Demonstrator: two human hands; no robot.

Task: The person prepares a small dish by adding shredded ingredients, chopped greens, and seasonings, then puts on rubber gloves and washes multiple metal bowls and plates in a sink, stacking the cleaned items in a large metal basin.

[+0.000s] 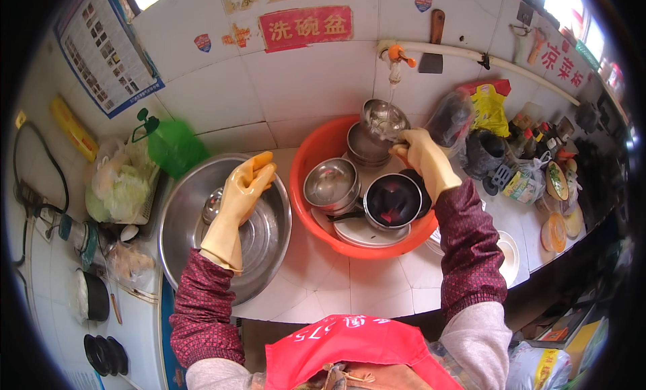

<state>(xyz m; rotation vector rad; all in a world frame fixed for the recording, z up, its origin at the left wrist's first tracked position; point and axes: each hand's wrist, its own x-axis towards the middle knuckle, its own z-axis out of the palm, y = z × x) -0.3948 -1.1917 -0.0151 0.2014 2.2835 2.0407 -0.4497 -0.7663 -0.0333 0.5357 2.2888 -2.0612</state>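
My right hand, in a cream rubber glove, grips the rim of a stainless steel bowl tilted under the running tap. Water falls into that bowl. Beneath it, an orange-red plastic basin holds stacked steel bowls, a dark-looking bowl and pale plates. My left hand, gloved too, hovers over a large stainless steel basin with its fingers loosely bent and nothing visible in them. A small round steel utensil lies in that basin, partly behind the glove.
On the left are a green plastic jug and a basket with bagged leafy vegetables. To the right are a dark stone-like mortar, several bottles and a white plate. A scraper hangs on the tiled wall.
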